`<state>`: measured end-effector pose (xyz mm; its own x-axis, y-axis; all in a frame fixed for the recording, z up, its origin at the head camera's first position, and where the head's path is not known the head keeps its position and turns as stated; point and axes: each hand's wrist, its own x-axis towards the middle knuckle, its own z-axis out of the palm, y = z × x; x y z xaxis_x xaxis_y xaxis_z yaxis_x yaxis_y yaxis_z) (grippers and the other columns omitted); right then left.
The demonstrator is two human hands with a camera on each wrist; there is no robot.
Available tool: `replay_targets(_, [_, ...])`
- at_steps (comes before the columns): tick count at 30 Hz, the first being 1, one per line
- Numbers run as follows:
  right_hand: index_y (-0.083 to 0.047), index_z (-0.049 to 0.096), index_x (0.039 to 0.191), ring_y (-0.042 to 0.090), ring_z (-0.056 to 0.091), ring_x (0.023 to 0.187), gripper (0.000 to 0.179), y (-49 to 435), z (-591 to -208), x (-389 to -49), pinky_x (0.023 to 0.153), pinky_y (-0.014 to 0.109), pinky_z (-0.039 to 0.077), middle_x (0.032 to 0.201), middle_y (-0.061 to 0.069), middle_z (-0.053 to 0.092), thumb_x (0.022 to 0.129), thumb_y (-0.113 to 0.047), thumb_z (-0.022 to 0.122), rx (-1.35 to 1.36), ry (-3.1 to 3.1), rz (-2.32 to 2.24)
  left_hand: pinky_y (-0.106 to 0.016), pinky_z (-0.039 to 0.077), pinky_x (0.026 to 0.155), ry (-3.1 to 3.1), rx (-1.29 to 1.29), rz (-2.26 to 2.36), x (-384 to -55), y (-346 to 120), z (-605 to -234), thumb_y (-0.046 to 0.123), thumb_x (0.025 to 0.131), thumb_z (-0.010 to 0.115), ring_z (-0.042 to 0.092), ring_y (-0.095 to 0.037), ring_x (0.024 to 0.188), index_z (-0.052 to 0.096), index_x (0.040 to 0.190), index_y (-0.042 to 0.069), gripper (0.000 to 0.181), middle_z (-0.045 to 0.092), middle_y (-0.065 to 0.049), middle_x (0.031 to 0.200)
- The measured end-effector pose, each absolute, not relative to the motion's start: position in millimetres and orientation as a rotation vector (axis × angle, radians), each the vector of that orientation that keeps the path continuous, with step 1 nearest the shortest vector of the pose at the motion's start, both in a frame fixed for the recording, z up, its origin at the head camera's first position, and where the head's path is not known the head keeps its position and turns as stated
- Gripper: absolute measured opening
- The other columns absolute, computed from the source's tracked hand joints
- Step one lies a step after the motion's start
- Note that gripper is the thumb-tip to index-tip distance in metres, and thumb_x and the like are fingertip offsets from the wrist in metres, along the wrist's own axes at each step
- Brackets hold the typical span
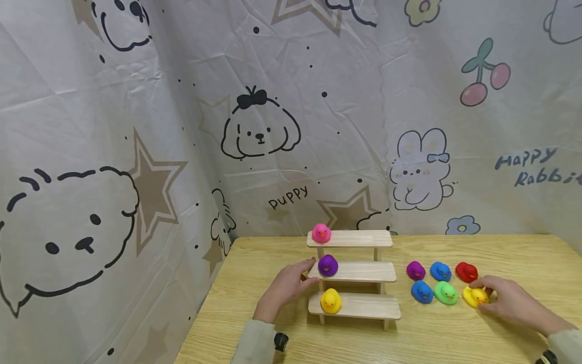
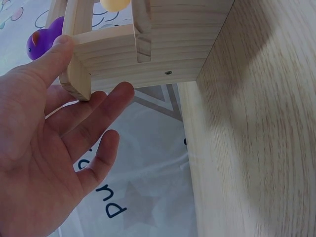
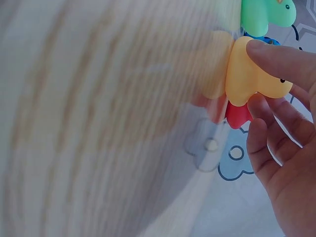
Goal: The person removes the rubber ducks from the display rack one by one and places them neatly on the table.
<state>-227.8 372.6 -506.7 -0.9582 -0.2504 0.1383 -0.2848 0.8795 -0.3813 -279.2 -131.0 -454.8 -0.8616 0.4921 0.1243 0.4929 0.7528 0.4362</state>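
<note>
A small three-tier wooden shelf (image 1: 359, 272) stands on the table. My left hand (image 1: 287, 287) pinches the left end of its middle tier, thumb at the front edge and fingers behind (image 2: 74, 123). Each tier bears one rubber duck at its left: pink (image 1: 321, 233) on top, purple (image 1: 328, 265) in the middle, yellow (image 1: 331, 301) at the bottom. To the right of the shelf, my right hand (image 1: 511, 302) holds another yellow duck (image 1: 475, 297) between thumb and fingers, low at the table surface. In the right wrist view this yellow duck (image 3: 242, 74) sits by the wood.
Beside the held duck lie a green duck (image 1: 446, 293), a blue duck (image 1: 422, 292), a red duck (image 1: 467, 272), a second blue duck (image 1: 440, 271) and a magenta duck (image 1: 416, 270), in two rows. A printed curtain (image 1: 345, 162) hangs behind the wooden table (image 1: 436, 333).
</note>
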Motion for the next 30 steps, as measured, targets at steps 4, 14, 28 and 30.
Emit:
replay_targets(4, [-0.005, 0.067, 0.101, 0.007, 0.047, 0.074, 0.04, 373.6, -509.1, -228.9, 0.062, 0.024, 0.047, 0.093, -0.001, 0.062, 0.065, -0.01, 0.085, 0.425, -2.948, 0.613, -0.028, 0.05, 0.087, -2.936, -0.829, -0.747, -279.3, -130.7, -455.0, 0.042, 0.095, 0.054, 0.062, -0.012, 0.094, 0.043, 0.142, 0.008, 0.059, 0.047, -0.007, 0.141])
replay_targets(14, [-0.005, 0.067, 0.103, 0.008, 0.046, 0.074, 0.043, 373.9, -512.5, -228.1, 0.062, 0.025, 0.046, 0.091, -0.003, 0.059, 0.064, -0.012, 0.086, 0.416, -2.924, 0.613, -0.03, 0.049, 0.091, -2.93, -0.836, -0.739, -278.3, -130.2, -454.0, 0.042, 0.095, 0.054, 0.062, -0.013, 0.097, 0.044, 0.142, 0.007, 0.059, 0.047, -0.008, 0.141])
replay_targets(28, [-0.004, 0.067, 0.102, 0.025, 0.057, 0.082, 0.04, 360.4, -492.0, -222.3, 0.067, 0.045, 0.052, 0.097, 0.008, 0.063, 0.068, -0.019, 0.083, 0.427, -2.886, 0.595, -0.029, 0.049, 0.089, -2.942, -0.82, -0.733, -278.7, -130.8, -455.3, 0.041, 0.095, 0.054, 0.062, -0.012, 0.096, 0.043, 0.142, 0.009, 0.059, 0.046, -0.007, 0.141])
replay_targets(30, [-0.006, 0.068, 0.102, 0.026, 0.058, 0.084, 0.038, 353.4, -486.5, -221.2, 0.07, 0.048, 0.053, 0.097, 0.007, 0.063, 0.07, -0.02, 0.083, 0.46, -2.864, 0.577, -0.029, 0.049, 0.09, -2.953, -0.807, -0.733, -278.7, -130.6, -454.9, 0.041, 0.095, 0.054, 0.062, -0.012, 0.096, 0.043, 0.143, 0.009, 0.059, 0.046, -0.006, 0.142])
